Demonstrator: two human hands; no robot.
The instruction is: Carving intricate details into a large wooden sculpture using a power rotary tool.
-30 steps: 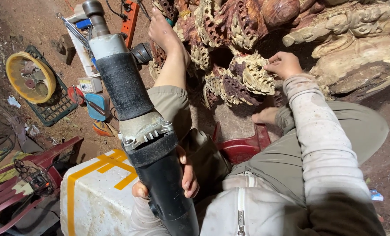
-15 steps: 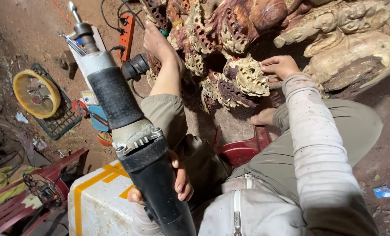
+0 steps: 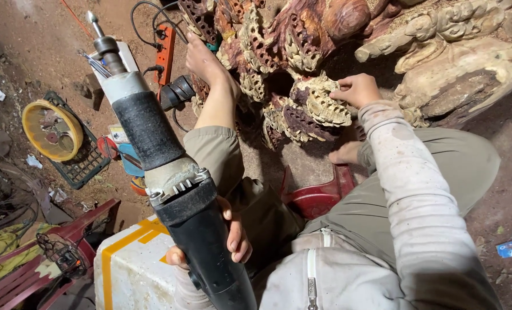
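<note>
Left hand (image 3: 233, 238) closed round the grinder (image 3: 164, 166), held upright; right hand (image 3: 356, 89) with fingers curled, touching the wood carving (image 3: 319, 106).

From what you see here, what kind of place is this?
Probably a wood-carving workshop: a large carved wood sculpture on a dirt floor, a power grinder in the left hand, an orange power strip.

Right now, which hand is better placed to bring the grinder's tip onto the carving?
Probably left: the left hand grips the grinder; the right hand rests empty on the carving.
</note>
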